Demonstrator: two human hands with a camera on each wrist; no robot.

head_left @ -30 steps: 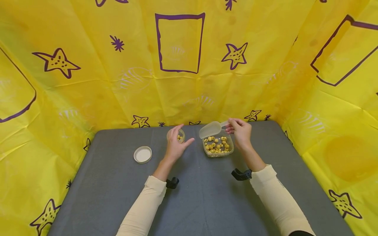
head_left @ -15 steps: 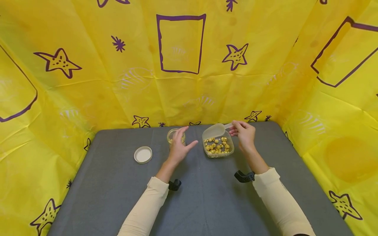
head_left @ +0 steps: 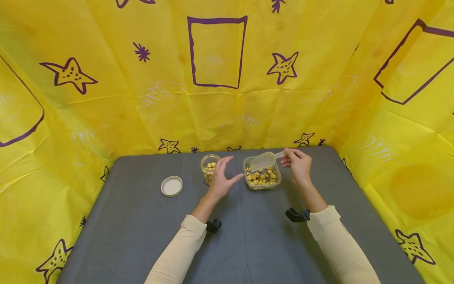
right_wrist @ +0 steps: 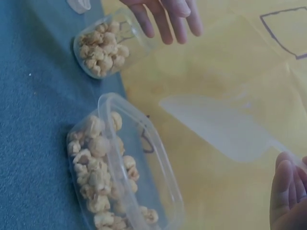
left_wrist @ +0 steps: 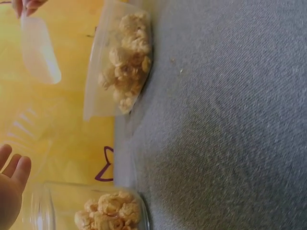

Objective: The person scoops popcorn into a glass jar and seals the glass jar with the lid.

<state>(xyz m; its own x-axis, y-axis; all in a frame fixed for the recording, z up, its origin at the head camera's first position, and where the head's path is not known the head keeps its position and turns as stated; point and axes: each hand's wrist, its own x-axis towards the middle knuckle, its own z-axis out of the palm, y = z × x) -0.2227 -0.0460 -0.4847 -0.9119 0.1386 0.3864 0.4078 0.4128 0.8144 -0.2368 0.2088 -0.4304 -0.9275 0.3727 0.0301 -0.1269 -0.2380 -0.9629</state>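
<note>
Between the finger and thumb of my right hand (head_left: 299, 166) is the handle of a translucent plastic scoop (head_left: 263, 161). Its bowl is tilted above a clear square container (head_left: 260, 187) that holds caramel-coloured popcorn (right_wrist: 97, 179); the scoop looks free of popcorn. A round glass jar (head_left: 207, 176), partly filled with similar popcorn (left_wrist: 112, 211), stands upright to the left. My left hand (head_left: 220, 183) hovers by the jar's right side, fingers and thumb spread, holding nothing. In the right wrist view, the left fingers (right_wrist: 163, 24) are apart from the jar.
A round screw lid (head_left: 172, 186) lies on the grey cloth-covered table (head_left: 241, 236), left of the jar. Yellow patterned curtains (head_left: 216, 114) enclose the table at the back and sides. Tiny crumbs (left_wrist: 181, 71) dot the cloth near the container.
Both hands have shifted right and slightly toward me. The left hand has come away from over the jar, uncovering it. The scoop has moved from the container's far left edge to over its middle.
</note>
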